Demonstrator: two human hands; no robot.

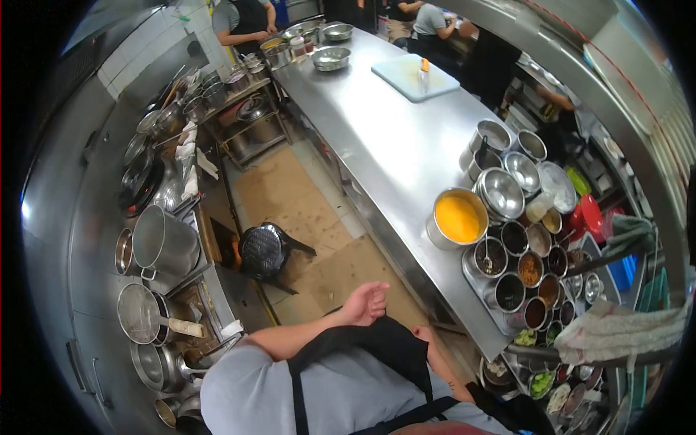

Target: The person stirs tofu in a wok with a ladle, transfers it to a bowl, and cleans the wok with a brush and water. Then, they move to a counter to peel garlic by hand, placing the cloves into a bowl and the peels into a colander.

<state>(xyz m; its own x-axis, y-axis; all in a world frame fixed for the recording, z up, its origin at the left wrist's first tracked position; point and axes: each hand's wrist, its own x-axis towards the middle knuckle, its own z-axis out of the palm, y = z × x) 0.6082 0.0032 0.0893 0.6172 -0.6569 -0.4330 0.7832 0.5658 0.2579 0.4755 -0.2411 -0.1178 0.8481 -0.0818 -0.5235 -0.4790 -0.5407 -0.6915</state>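
Note:
My left hand [365,303] is raised in front of the black apron [377,341], over the floor, with its fingers curled; nothing shows in it. Lower and to the right, my right hand [422,333] hangs beside the apron, mostly hidden, so its fingers cannot be made out. The nearest thing to both is the edge of the long steel table [384,138]. On that table stands a steel pot of orange-yellow liquid [458,219], beside stacked steel bowls [502,193] and several containers of sauces and toppings.
A black stool [264,250] stands on the cardboard-covered floor. At left are a stove with a large pot [165,239] and a strainer [139,313]. A cutting board [415,77] lies on the table's far part. Other people [246,22] stand beyond it.

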